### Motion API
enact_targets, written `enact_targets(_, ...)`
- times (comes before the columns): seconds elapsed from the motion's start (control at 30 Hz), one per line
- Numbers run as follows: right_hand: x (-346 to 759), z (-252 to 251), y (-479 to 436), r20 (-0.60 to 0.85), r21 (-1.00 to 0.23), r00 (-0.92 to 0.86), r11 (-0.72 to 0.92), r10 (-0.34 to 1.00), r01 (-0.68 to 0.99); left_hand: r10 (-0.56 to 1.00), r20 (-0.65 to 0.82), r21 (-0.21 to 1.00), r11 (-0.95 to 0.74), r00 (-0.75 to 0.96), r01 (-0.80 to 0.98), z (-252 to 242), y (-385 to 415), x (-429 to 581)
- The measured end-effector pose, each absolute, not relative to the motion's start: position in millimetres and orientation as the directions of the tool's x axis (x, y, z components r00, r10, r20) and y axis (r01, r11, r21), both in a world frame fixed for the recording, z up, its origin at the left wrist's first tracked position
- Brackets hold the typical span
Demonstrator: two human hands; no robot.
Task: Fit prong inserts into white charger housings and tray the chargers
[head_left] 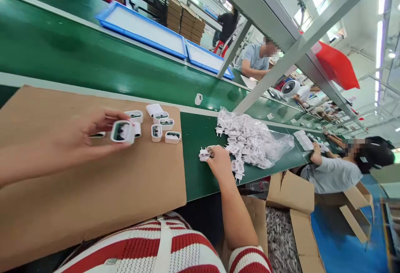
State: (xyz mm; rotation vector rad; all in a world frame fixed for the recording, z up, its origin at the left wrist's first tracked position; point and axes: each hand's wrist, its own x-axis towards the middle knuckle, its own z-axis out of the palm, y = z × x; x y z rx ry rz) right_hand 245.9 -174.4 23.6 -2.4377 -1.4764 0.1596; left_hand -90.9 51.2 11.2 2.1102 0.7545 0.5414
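Note:
My left hand (90,135) holds a white open-ended housing (123,132) between thumb and fingers above the cardboard sheet (131,181); dark and green parts show inside it. Several similar housings (173,137) stand beside it on the cardboard, near its right edge. With thumb and fingers pinched, my right hand (218,160) grips a small white plug part (204,154) over the green table (196,181). To its right lies a clear plastic bag (265,144) with many white plug parts, some of them spilling out at the bag's left side.
A single white housing (198,99) sits on the green conveyor (125,77) beyond the table. Blue-rimmed trays (143,27) lie farther back. A metal post (262,79) rises behind the bag. Open cardboard boxes (290,189) stand below right, near a seated person (334,173).

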Motion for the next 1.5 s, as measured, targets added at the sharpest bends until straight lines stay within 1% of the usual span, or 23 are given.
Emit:
enact_targets(0.07,246.4,23.6,-169.9,0.095,-0.41,0.43,-0.358,0.898,0.839,0.706,0.127,0.83,-0.461,0.697,0.315,5.5,15.1,-84.7)
enact_targets(0.13,243.1,26.8,-165.2,0.161,-0.573,0.42,-0.262,0.893,0.777,0.721,0.111,0.846,-0.429,0.683,0.315,1.3,-6.5,-76.5)
enact_targets(0.17,239.9,28.8,-163.0,0.166,-0.659,0.419,-0.216,0.893,0.72,0.715,0.092,0.857,-0.412,0.693,0.31,-0.9,-12.1,-73.5)
enact_targets(0.23,229.6,31.6,-158.6,0.102,-0.813,0.385,-0.146,0.917,0.563,0.688,0.061,0.885,-0.373,0.724,0.28,-5.9,-15.8,-70.9)
enact_targets(0.3,214.0,30.6,-153.9,-0.017,-0.919,0.28,-0.126,0.96,0.374,0.655,0.044,0.918,-0.325,0.754,0.228,-11.1,-14.1,-71.7)
enact_targets(0.37,195.0,25.8,-148.6,-0.104,-0.972,0.172,-0.137,0.98,0.193,0.653,0.06,0.939,-0.294,0.755,0.179,-15.9,-10.7,-73.3)
enact_targets(0.43,175.9,19.7,-142.7,-0.147,-0.986,0.14,-0.156,0.979,0.058,0.675,0.074,0.941,-0.291,0.734,0.172,-19.5,-7.5,-74.2)
enact_targets(0.57,148.6,15.2,-131.4,-0.193,-0.977,0.162,-0.174,0.968,-0.123,0.685,0.067,0.921,-0.323,0.725,0.219,-22.1,-3.4,-72.2)
enact_targets(0.67,139.3,18.6,-124.6,-0.233,-0.958,0.137,-0.203,0.963,-0.202,0.671,0.069,0.921,-0.328,0.739,0.212,-24.6,-2.7,-70.2)
enact_targets(0.73,136.4,19.9,-120.3,-0.267,-0.948,0.144,-0.232,0.953,-0.22,0.689,0.061,0.918,-0.324,0.722,0.231,-29.2,-3.0,-71.1)
enact_targets(0.83,135.2,17.3,-114.3,-0.305,-0.944,0.196,-0.269,0.932,-0.19,0.709,0.088,0.902,-0.355,0.7,0.247,-37.0,-3.6,-77.9)
enact_targets(0.9,135.4,14.5,-110.8,-0.318,-0.945,0.239,-0.288,0.917,-0.154,0.676,0.1,0.899,-0.375,0.73,0.224,-38.3,-3.8,-84.0)
enact_targets(1.0,135.7,12.3,-107.2,-0.313,-0.949,0.283,-0.285,0.907,-0.136,0.612,0.063,0.923,-0.337,0.789,0.188,-33.1,-4.1,-88.3)
enact_targets(1.1,134.8,12.7,-106.2,-0.322,-0.943,0.251,-0.287,0.913,-0.167,0.631,0.032,0.927,-0.309,0.775,0.214,-28.8,-4.5,-84.5)
enact_targets(1.2,133.1,13.5,-108.6,-0.317,-0.945,0.24,-0.285,0.918,-0.158,0.669,0.053,0.91,-0.338,0.742,0.24,-31.5,-4.3,-80.6)
enact_targets(1.27,131.5,14.8,-111.8,-0.277,-0.961,0.271,-0.257,0.922,-0.106,0.649,0.08,0.912,-0.354,0.757,0.207,-33.5,-3.3,-81.2)
enact_targets(1.37,128.7,19.3,-117.6,-0.199,-0.974,0.317,-0.223,0.927,0.042,0.582,0.087,0.925,-0.349,0.809,0.152,-31.2,-1.5,-83.7)
enact_targets(1.43,126.5,23.6,-120.8,-0.151,-0.965,0.332,-0.211,0.931,0.154,0.577,0.055,0.922,-0.342,0.815,0.18,-27.2,-1.2,-83.6)
enact_targets(1.5,124.1,27.2,-122.7,-0.106,-0.957,0.339,-0.189,0.935,0.222,0.606,0.026,0.909,-0.344,0.795,0.233,-23.4,-2.0,-81.8)
